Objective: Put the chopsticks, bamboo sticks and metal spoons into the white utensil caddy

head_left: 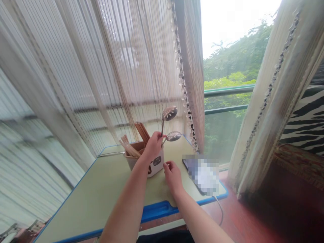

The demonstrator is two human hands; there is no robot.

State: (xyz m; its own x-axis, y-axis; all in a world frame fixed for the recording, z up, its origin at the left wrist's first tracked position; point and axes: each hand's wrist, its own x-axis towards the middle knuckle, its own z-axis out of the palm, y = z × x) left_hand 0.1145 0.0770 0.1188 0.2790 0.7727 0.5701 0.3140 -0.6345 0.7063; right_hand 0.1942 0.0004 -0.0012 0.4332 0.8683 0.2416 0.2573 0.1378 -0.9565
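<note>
My left hand [154,145] is closed around the handle of a slotted spoon [170,113], whose bowl is up above the utensil caddy [159,167]. A second slotted spoon [174,136] leans out to the right, just beside my left fingers; whether they touch its handle I cannot tell. Brown chopsticks [143,132] and a paler bundle of thin sticks [129,147] stand in the caddy, partly behind my arm. My right hand [173,176] is beside the caddy's right corner, fingers curled in, with nothing visible in them.
The caddy stands on a pale table [101,195] with a blue edge. A thin metal utensil [110,154] lies left of the caddy. To the right is a phone or tablet [202,175], its screen blurred, with a white cable [221,211]. Curtains [83,77] hang behind.
</note>
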